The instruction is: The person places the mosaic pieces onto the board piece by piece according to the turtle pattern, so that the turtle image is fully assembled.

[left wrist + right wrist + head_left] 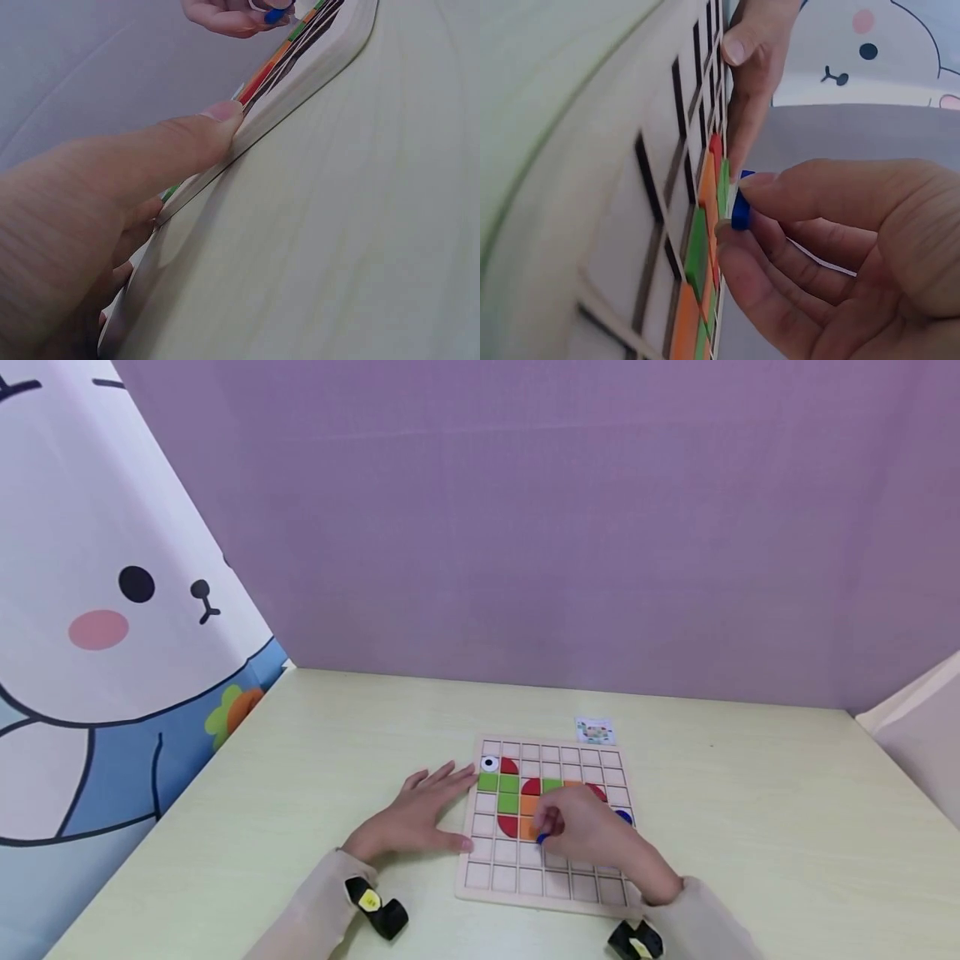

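Note:
A wooden grid board [504, 878] lies flat, with green, orange and red tiles set in its cells. An eye tile [489, 764] sits near its upper left corner. My left hand [420, 814] is spread along the board's left side, thumb and fingertips at the rim. Over the middle of the board, my right hand [588, 827] pinches a small blue tile [741, 202] between thumb and fingers. That tile stands on edge in the right wrist view, beside the green and orange tiles. The right hand covers some of the cells in the head view.
A small printed card [595, 731] lies just beyond the board's far edge. Another blue tile [623, 817] sits at the board's right side. The pale table [787, 827] ends at a purple cloth [540, 527] behind, with a cartoon-printed sheet [67, 527] on the left.

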`<state>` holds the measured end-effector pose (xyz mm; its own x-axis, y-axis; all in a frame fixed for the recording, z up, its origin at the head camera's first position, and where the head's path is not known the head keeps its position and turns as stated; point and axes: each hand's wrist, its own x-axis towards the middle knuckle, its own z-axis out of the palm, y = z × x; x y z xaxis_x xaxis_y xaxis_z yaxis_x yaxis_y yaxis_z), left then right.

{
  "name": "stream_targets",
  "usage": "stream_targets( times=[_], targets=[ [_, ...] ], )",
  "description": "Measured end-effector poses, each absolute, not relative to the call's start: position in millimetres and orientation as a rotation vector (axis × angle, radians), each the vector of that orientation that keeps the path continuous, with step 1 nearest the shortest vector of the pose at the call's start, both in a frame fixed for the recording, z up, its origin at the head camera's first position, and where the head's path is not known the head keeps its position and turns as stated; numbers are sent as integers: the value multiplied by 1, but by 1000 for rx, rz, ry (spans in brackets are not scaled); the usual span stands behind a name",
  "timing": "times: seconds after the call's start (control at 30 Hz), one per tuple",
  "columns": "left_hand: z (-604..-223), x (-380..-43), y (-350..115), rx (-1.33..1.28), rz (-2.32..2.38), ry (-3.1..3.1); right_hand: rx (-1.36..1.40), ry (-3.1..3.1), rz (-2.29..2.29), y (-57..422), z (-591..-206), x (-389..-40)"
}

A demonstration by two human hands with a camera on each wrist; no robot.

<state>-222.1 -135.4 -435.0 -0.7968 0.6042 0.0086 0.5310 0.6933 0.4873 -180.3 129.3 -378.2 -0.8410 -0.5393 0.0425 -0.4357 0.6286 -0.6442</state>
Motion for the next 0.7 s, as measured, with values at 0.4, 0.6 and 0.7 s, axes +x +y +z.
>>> stream_targets(
  times=[0.4, 0.6, 0.7],
  targets=[
    [-434, -222, -134, 927, 725, 2747, -807, 2694, -933, 111, -384, -176],
    [-434, -222, -134, 933, 724, 2749, -739, 2732, -881, 108, -386, -175],
    [-433, -221, -134, 931, 735, 2742, -714, 2748, -848, 106, -386, -173]
  ],
)
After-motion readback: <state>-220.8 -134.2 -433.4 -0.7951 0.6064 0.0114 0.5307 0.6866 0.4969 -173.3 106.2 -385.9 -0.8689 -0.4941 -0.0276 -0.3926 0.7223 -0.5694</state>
